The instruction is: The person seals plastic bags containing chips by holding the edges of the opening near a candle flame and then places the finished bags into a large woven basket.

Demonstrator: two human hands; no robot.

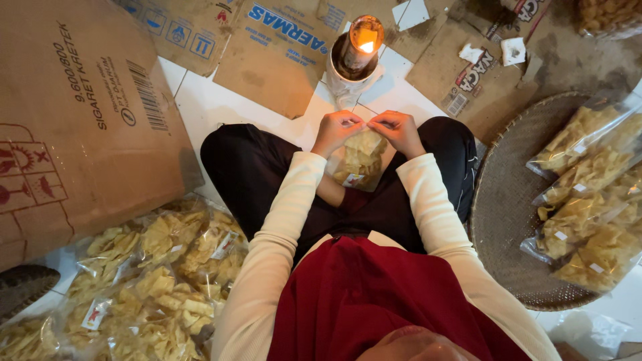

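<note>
Head view: both the left hand (338, 131) and right hand (400, 130) pinch fingers on the chip bag (361, 160) top edge. The lit lamp (358, 50) stands just beyond the bag, with bare floor (207, 103) beside it.

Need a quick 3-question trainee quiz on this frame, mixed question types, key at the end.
1. True or false: both hands pinch the top of the clear bag of chips.
2. What burns just beyond the left hand and right hand? A) a gas stove B) a small flame lamp C) a torch
3. Which side holds the woven tray with filled bags?

Key: 1 true; 2 B; 3 the person's right.
</note>
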